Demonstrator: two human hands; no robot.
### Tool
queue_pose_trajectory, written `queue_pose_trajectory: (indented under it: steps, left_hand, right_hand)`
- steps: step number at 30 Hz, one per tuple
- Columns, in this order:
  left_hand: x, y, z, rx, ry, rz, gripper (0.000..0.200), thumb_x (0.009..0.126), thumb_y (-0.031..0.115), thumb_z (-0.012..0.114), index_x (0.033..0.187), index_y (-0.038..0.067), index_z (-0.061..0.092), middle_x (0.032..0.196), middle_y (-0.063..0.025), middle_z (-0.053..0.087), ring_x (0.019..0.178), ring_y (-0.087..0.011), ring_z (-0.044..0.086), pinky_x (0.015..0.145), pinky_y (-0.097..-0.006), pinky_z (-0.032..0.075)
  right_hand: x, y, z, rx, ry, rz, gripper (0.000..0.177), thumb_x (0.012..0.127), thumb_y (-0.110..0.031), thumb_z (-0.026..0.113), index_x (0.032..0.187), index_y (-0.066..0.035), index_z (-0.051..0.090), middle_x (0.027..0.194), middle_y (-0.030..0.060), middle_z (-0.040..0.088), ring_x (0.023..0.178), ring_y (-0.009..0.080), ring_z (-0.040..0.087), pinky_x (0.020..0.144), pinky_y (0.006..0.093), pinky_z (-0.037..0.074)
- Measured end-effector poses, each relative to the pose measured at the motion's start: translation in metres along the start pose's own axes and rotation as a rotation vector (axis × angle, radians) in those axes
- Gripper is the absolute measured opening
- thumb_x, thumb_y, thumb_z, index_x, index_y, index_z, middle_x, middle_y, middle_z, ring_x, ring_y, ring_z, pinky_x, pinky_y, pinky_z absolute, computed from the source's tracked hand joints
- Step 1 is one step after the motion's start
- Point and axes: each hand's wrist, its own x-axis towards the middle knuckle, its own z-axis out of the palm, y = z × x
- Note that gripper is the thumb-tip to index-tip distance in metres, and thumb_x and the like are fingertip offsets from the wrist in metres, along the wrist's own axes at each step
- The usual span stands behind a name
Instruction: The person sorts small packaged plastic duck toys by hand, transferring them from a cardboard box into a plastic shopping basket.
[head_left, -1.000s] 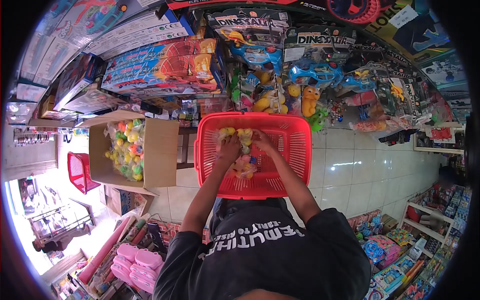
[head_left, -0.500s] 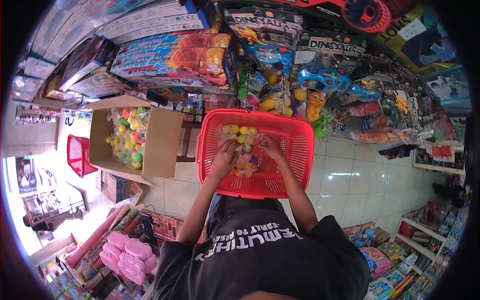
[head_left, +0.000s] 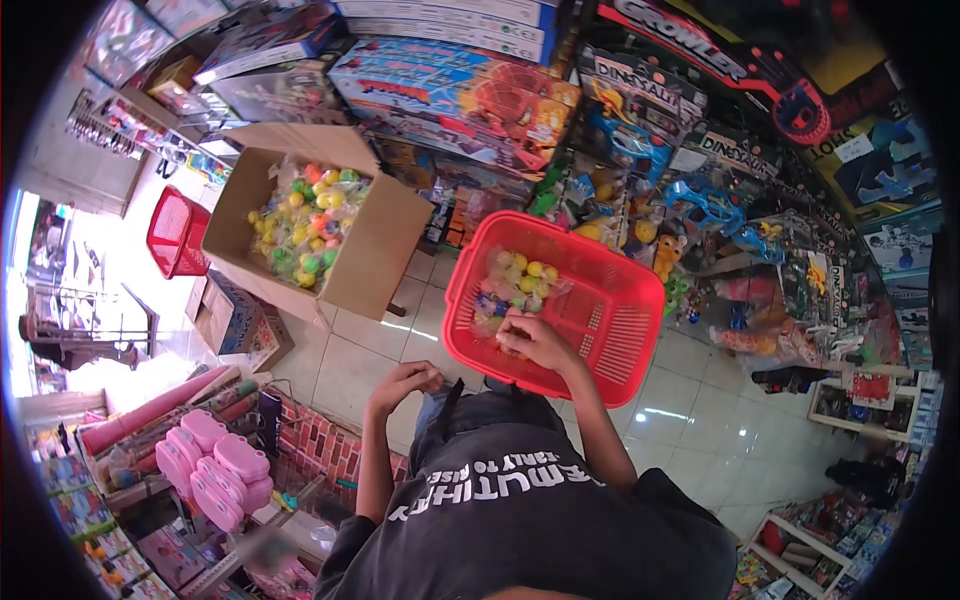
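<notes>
A red plastic basket (head_left: 620,270) stands on a low support in front of me, with clear bags of small yellow, green and pink toys (head_left: 520,280) lying in its left half. My right hand (head_left: 535,338) reaches inside the basket at its near edge, fingers closed on one of the bags. My left hand (head_left: 405,382) is outside the basket, below its near left corner and close to my body, fingers curled with nothing visible in them.
An open cardboard box (head_left: 385,240) full of bagged colourful balls (head_left: 305,225) stands to the left. A smaller red basket (head_left: 178,232) sits beyond it. Boxed toys (head_left: 460,90) fill the shelves behind. Pink cases (head_left: 215,470) and a pink roll (head_left: 150,410) lie at lower left. The floor (head_left: 700,400) is tiled.
My left hand has come out of the basket and dropped back toward my body. My right hand stays on the bags. My head has turned, shifting the scene right.
</notes>
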Motion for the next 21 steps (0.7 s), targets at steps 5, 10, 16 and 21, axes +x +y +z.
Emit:
queue_pose_trajectory:
  steps: [5,10,16,21]
  left_hand:
    - [0.027,-0.105,-0.05,0.472,0.225,-0.029,0.028,0.082,0.026,0.057,0.098,0.003,0.061,0.092,-0.0122,0.064,0.084,-0.0219,0.062,0.071,-0.0335,0.05]
    - [0.014,-0.174,-0.097,0.809,0.024,-0.044,0.042,0.074,0.035,0.061,0.104,0.006,0.06,0.102,-0.0175,0.062,0.096,-0.037,0.058,0.077,-0.0421,0.048]
    - [-0.041,-0.212,-0.14,0.317,0.369,-0.203,0.035,0.078,0.033,0.059,0.102,0.007,0.063,0.095,-0.017,0.065,0.094,-0.0313,0.061,0.08,-0.0384,0.047]
    - [-0.085,-0.253,-0.184,0.422,0.601,-0.218,0.035,0.082,0.032,0.058,0.101,0.003,0.064,0.085,-0.0133,0.066,0.082,-0.0235,0.062,0.075,-0.0335,0.048]
  right_hand:
    - [0.034,-0.056,0.071,0.563,-0.437,0.145,0.021,0.091,-0.019,0.051,0.102,-0.002,0.054,0.087,0.0047,0.061,0.079,0.0111,0.059,0.07,0.0241,0.047]
    - [0.054,-0.014,0.184,0.286,-0.613,0.046,0.024,0.09,-0.023,0.054,0.099,-0.002,0.057,0.088,0.0039,0.062,0.079,0.0108,0.058,0.071,0.0259,0.047]
    - [0.051,0.135,0.258,0.25,-0.234,0.395,0.022,0.085,-0.021,0.06,0.094,-0.002,0.06,0.084,0.004,0.063,0.076,0.012,0.061,0.067,0.0265,0.049]
    - [0.029,0.213,0.259,0.046,0.103,0.614,0.018,0.081,-0.019,0.06,0.091,-0.004,0.062,0.079,0.0033,0.063,0.071,0.0113,0.061,0.062,0.0249,0.049]
